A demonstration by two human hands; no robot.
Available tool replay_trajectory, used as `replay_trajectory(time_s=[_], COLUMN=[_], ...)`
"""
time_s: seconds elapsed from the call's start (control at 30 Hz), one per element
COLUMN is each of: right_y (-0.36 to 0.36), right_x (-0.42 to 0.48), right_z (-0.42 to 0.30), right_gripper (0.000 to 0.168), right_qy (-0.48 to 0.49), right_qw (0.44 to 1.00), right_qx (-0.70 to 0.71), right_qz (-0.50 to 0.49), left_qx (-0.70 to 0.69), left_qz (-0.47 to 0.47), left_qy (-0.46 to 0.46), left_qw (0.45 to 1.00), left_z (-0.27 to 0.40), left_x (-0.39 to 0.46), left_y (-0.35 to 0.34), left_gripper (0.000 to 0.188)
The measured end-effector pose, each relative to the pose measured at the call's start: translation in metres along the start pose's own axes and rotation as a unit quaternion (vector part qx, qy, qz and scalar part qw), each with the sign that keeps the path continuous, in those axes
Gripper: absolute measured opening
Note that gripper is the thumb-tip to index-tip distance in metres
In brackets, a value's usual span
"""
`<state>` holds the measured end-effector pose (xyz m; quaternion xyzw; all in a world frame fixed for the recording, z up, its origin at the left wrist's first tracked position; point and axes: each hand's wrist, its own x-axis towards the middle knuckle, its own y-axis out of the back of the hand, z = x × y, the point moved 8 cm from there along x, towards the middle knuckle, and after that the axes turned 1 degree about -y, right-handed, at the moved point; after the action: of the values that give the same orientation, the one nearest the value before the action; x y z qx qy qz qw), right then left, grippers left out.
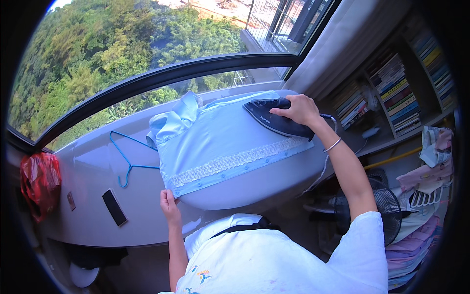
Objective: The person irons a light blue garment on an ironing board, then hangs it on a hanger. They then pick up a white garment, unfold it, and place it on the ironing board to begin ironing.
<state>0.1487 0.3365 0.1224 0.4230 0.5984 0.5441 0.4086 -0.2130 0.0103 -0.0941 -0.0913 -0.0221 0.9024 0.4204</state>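
Note:
A light blue shirt (216, 128) with a strip of white lace and a row of buttons lies spread on a padded ironing board (238, 194). My right hand (299, 109) is closed round the handle of a dark Supor clothes iron (271, 117). The iron lies on the shirt's right part, its tip towards the upper left and its rear edge over the end of the lace. With its fingers, my left hand (170, 207) pinches the shirt's lower left corner, by the button strip. Bunched cloth lies at the shirt's upper left.
A blue hanger (130, 166), a phone (114, 207), a small card (71, 201) and a red plastic bag (40, 183) are on the table at left. The iron's cord (325, 165) hangs at right, near a fan (385, 213), bookshelves (394, 137) and hanging clothes (415, 250). A window stands beyond.

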Motion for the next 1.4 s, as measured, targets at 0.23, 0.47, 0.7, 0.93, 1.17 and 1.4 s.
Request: replay_trajectory(time_s=[0.23,0.47,0.7,0.93,1.17,1.4], right_y=[0.028,0.000,-0.003,0.002,0.005,0.034], right_x=[-0.038,-0.084,-0.102,-0.115,-0.097,-0.073], right_z=[0.012,0.039,0.046,0.057,0.085,0.039], right_gripper=[0.070,0.072,0.075,0.076,0.068,0.060], right_qy=[-0.080,-0.168,-0.222,-0.229,-0.216,-0.027], right_qw=[0.995,0.983,0.969,0.971,0.975,0.993], right_qx=[0.052,0.067,0.089,0.056,0.053,0.112], right_qz=[0.006,-0.021,-0.056,-0.038,-0.014,0.015], left_qx=[-0.004,-0.009,-0.019,-0.040,-0.049,-0.021], left_qz=[0.004,-0.014,-0.003,-0.013,-0.034,-0.030], left_qy=[0.006,-0.001,0.011,0.015,0.009,0.009], left_qw=[1.000,1.000,1.000,0.999,0.998,0.999], left_z=[-0.003,-0.005,-0.008,-0.001,-0.004,0.001], left_x=[-0.001,0.000,0.000,-0.003,-0.001,-0.001], left_y=[0.002,0.005,0.005,0.000,-0.002,-0.004], left_gripper=[0.026,0.023,0.024,0.024,0.024,0.026])
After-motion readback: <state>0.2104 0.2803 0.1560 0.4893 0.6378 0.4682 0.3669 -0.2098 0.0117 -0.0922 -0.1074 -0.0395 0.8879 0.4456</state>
